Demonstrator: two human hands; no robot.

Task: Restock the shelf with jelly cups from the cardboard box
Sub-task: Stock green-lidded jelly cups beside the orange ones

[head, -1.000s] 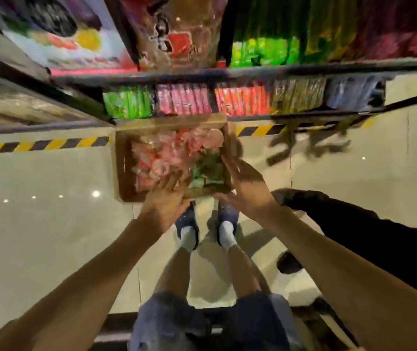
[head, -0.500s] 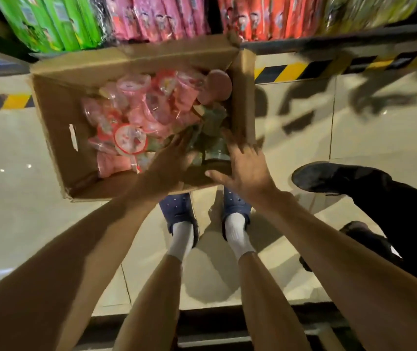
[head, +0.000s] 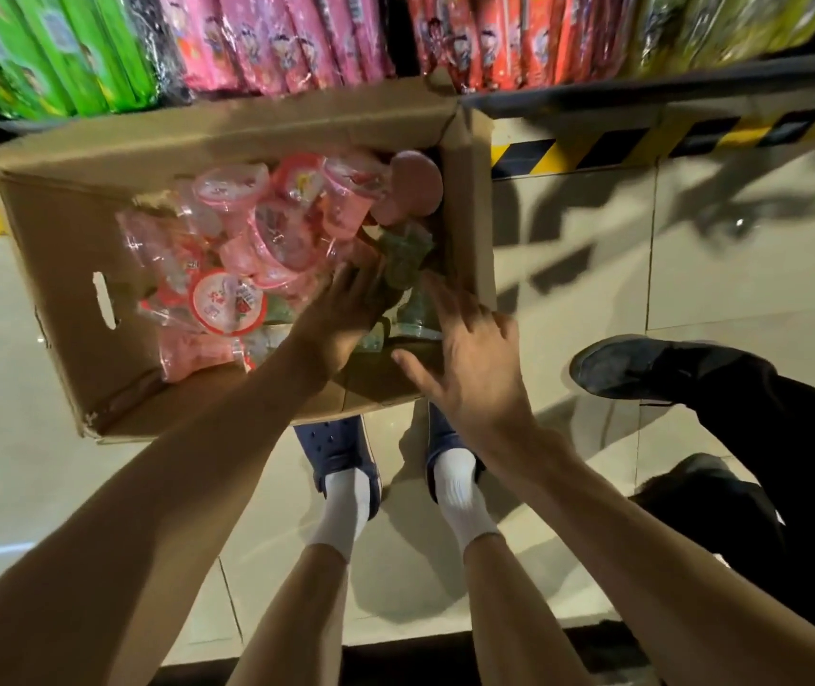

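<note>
An open cardboard box (head: 64, 269) stands on the floor against the shelf, filled with several pink jelly cups (head: 267, 230) and some green ones (head: 403, 257) at its right side. My left hand (head: 341, 314) reaches into the box, palm down, its fingers lying on the cups where pink meets green; whether it grips one is hidden. My right hand (head: 470, 368) hovers over the box's near right corner with fingers spread, holding nothing.
The bottom shelf (head: 643, 91) behind the box carries green (head: 49, 56), pink (head: 272, 42) and red packets (head: 494, 37). Yellow-black tape (head: 593, 151) runs along its base. My feet (head: 346, 467) stand just before the box. Another person's dark shoe and trouser leg (head: 668, 368) are at the right.
The view has dropped closer to the box. Both hands have pushed further in, the left onto the cups, the right over the near right corner.
</note>
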